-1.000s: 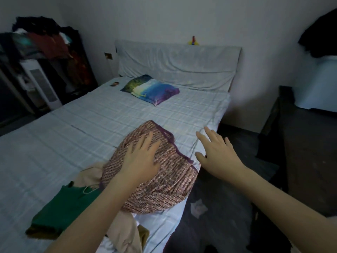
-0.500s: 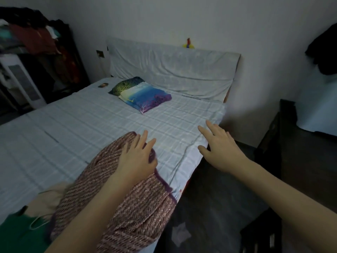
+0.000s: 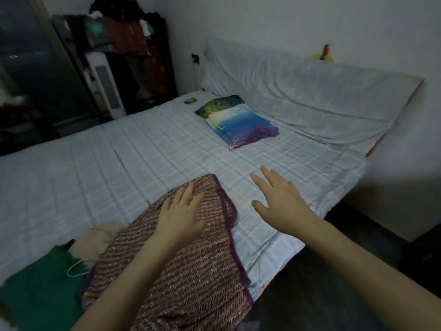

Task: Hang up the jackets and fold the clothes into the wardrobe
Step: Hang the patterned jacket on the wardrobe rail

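Resting flat on the bed [image 3: 143,151], near its right-hand edge, a woven maroon garment [image 3: 191,271] with a purple border lies in a rumpled, domed heap. The left hand [image 3: 181,218] lies palm-down on the upper part of this garment, fingers spread, pressing and not gripping. The right hand [image 3: 279,201] is also spread wide with fingers extended; it holds nothing and sits just beside the garment's purple edge, over the bare checked sheet. Whether it touches the sheet cannot be told.

Partly beneath the woven garment on its left side sit a beige cloth [image 3: 95,240] and a green garment [image 3: 40,290] with a white cord; both are touching or overlapped by it.

Assessment of handling: the woven piece appears soft, fairly thick and limp, with a coarse, textured weave that should offer good friction and little risk of slipping. It looks light to moderate in weight and not fragile, though loose threads could snag. It will not hold a shape unaided, so it needs flattening on the sheet before folding.

Recommended hold: pinch the purple border at two well-separated points, one per hand, and draw it taut. Lifting from the middle would likely bunch it and drag the beige cloth along.

A dark rack of clothes [image 3: 128,56] stands well apart, beyond the far side of the bed.
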Action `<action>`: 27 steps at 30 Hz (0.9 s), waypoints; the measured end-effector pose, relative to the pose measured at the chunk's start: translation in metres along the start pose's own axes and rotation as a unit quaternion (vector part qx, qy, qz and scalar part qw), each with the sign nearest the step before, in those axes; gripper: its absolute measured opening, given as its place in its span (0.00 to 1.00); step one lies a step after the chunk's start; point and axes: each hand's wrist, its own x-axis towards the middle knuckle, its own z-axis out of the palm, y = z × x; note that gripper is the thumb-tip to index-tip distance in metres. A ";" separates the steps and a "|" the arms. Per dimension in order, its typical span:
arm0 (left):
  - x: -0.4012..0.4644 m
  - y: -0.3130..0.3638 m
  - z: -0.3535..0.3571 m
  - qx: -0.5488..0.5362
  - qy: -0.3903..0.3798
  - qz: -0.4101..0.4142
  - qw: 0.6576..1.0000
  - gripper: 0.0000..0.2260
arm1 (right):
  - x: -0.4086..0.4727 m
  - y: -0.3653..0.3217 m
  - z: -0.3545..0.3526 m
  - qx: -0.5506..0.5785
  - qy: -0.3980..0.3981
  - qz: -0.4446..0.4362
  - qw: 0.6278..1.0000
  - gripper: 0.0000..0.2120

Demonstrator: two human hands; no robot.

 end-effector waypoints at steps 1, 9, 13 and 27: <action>0.009 -0.006 -0.002 -0.003 -0.001 -0.008 1.000 0.32 | 0.015 -0.003 -0.002 -0.003 -0.002 -0.009 1.000 0.31; 0.073 -0.058 -0.005 -0.047 0.020 -0.083 0.995 0.31 | 0.130 -0.024 -0.002 -0.022 -0.017 -0.078 0.997 0.31; 0.071 -0.083 0.012 -0.062 0.013 -0.130 0.990 0.30 | 0.167 -0.053 0.032 -0.011 -0.061 -0.127 0.990 0.31; -0.053 -0.145 0.100 -0.123 -0.030 -0.466 0.876 0.30 | 0.239 -0.191 0.174 0.003 -0.239 -0.402 0.884 0.31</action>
